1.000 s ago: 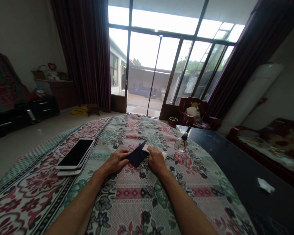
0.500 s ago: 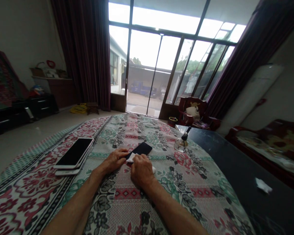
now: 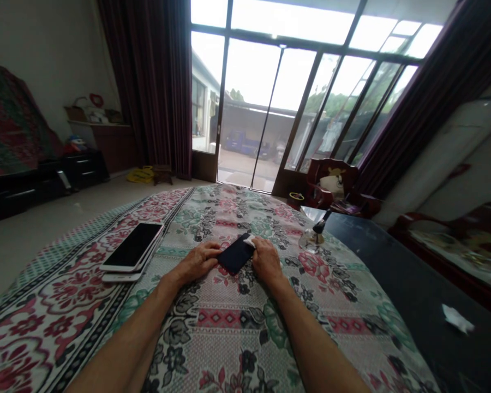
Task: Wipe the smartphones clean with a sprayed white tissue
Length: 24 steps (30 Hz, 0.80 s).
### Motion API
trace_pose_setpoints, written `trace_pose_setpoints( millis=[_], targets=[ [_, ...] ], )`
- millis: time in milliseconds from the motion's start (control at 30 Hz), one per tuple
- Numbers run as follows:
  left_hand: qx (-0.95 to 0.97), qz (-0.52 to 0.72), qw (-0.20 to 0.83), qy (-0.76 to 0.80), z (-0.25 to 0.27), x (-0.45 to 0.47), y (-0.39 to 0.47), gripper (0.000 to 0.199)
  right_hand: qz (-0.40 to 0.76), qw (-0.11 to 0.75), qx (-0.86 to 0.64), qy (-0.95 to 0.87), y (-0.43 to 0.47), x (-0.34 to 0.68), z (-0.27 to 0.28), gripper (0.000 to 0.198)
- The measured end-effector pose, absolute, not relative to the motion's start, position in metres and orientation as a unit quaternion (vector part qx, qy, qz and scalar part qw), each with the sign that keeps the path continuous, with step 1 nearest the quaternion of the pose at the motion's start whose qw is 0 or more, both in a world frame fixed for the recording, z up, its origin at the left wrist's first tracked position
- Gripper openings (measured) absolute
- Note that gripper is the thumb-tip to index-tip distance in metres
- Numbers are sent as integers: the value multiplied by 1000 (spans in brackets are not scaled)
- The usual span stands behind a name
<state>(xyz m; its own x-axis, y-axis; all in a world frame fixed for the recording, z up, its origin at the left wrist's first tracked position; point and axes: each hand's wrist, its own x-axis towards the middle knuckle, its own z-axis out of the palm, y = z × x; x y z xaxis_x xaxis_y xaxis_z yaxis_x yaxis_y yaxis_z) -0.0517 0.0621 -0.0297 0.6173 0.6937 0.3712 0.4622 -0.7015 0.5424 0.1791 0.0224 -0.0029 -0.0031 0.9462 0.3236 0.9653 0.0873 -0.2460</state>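
Right hand [image 3: 267, 261] first: its fingers are drawn together and seem to pinch a white wad [image 3: 249, 240] against the far right end of a dark phone [image 3: 234, 255], which lies flat and slantwise on the floral cloth [image 3: 221, 349] between the two hands. Left hand [image 3: 199, 261] meets the phone's left end with bent fingers, thumb a little apart from them; whether it truly grips the edge or only rests against it cannot be told. If that hold is light, a firm push from the right could swivel the phone or skid it across the cloth, and the loose weave might bunch beneath it. Should the wad be thin, it may shred or let bare fingertips smear the dark face. Farther left, a stack of phones [image 3: 133, 245] sits unevenly, the upper one offset from what lies below; a tug on the cloth or a knock from the left forearm could slide it askew. Beyond the right hand, a clear glass bottle [image 3: 310, 242] with a black top stands near the far right edge of the desk, where a wide elbow or dragged cloth might tip it toward the black surface [image 3: 393, 273] alongside.
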Motion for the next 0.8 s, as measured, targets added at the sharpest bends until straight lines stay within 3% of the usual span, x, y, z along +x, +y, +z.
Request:
trace_pose_setpoints(
  millis=[400, 800],
  targets=[
    [875, 297, 186, 333, -33, -52, 65, 33, 24, 211, -514, -831, -13, 143, 1, 30],
    [873, 311, 179, 331, -35, -49, 62, 27, 25, 173, -447, -877, -51, 171, 5, 44]
  ],
)
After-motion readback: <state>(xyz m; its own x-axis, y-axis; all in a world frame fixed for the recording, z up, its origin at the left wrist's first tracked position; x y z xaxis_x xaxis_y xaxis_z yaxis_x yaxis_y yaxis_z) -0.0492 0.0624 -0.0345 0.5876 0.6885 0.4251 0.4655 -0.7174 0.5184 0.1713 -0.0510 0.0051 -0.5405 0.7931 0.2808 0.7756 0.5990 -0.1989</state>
